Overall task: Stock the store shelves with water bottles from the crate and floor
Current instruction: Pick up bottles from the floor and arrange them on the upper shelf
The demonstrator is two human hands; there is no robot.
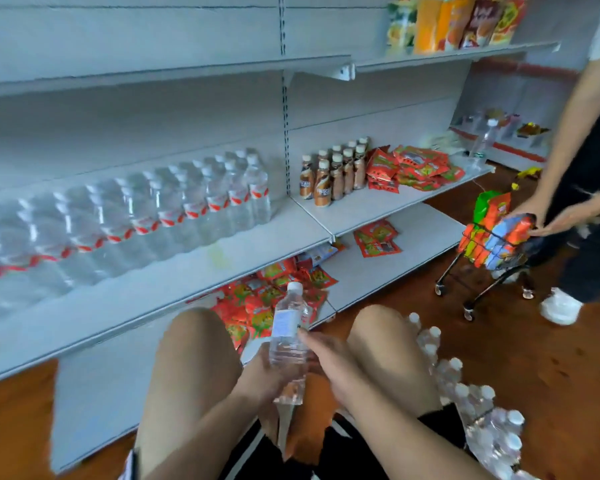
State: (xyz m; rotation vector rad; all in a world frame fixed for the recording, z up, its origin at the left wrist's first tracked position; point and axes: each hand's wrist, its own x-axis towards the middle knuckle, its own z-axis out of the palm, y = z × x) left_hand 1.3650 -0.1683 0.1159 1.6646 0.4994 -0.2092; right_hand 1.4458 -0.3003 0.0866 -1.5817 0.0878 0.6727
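Note:
A clear water bottle [289, 336] with a white cap stands upright between my knees. My left hand [267, 379] grips its lower half from the left. My right hand [329, 358] touches its right side with the fingers around it. Several water bottles with red labels [174, 206] fill the middle shelf [174, 271] on the left in rows. More wrapped water bottles [471, 403] lie on the floor by my right knee.
Brown drink bottles [336, 171] and red snack packets [413, 168] sit on the shelf to the right. More packets [267, 299] lie on the bottom shelf. Another person [575, 188] stands at the right, holding packets over a small wire cart [489, 258].

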